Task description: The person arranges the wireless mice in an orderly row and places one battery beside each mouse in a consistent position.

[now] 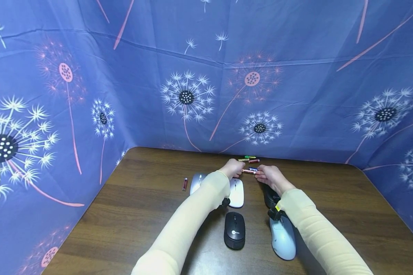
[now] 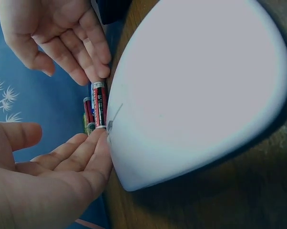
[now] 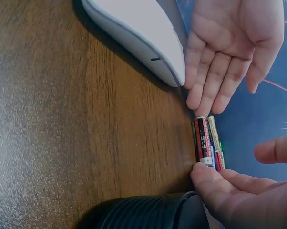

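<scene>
A red and black battery (image 1: 249, 172) lies near the back of the table, between the two hands. My left hand (image 1: 233, 168) has its fingertips at one end of it, palm turned inward and fingers nearly straight. At the other end are the fingers of my right hand (image 1: 272, 177), also fairly straight. The left wrist view shows the battery (image 2: 100, 105) with fingertips at both ends. Just behind it lie a blue battery (image 1: 252, 168), a dark red battery (image 1: 254, 161), a gold battery (image 1: 243, 160) and a green battery (image 1: 250, 156).
A white mouse (image 1: 236, 193) and a grey mouse (image 1: 196, 183) lie by the left forearm. One black mouse (image 1: 234, 231) is nearer the front; another black mouse (image 1: 270, 198) and a pale blue mouse (image 1: 283, 238) are by the right arm. A lone red battery (image 1: 184, 184) lies left.
</scene>
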Tool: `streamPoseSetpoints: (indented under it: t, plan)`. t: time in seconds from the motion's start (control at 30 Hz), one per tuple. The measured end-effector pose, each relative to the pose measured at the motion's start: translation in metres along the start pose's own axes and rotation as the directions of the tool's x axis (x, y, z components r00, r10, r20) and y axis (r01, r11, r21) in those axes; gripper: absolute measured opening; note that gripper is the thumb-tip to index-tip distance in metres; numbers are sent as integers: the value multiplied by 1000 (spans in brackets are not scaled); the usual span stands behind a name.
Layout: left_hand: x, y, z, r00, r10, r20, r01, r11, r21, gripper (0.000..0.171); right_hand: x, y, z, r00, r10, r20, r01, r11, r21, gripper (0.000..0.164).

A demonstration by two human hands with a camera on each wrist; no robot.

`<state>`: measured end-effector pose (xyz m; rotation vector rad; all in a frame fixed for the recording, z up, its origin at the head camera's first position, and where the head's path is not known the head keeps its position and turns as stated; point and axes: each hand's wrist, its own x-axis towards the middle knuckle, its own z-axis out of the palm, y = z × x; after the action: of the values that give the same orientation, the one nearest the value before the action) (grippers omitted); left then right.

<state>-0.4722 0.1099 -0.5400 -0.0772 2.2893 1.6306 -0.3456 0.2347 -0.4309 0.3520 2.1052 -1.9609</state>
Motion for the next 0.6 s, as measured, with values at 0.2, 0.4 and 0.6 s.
streamPoseSetpoints:
  t: [0.2,0.4,0.6]
  plan:
    - [9,-1,2,999,-36,-1,36,999,-35,29,-2,-3,0,1000,5,10,-5,1000,22,30]
    - [-25,19,-16,998,-32,54,38,994,-107,26,-7,-8,1,1000,14,25,-15,999,32,30]
    - [-50,31,-20,999,-1,-38,-1,999,-53,13,-9,-11,1,999,1,40,-3,999,45,34]
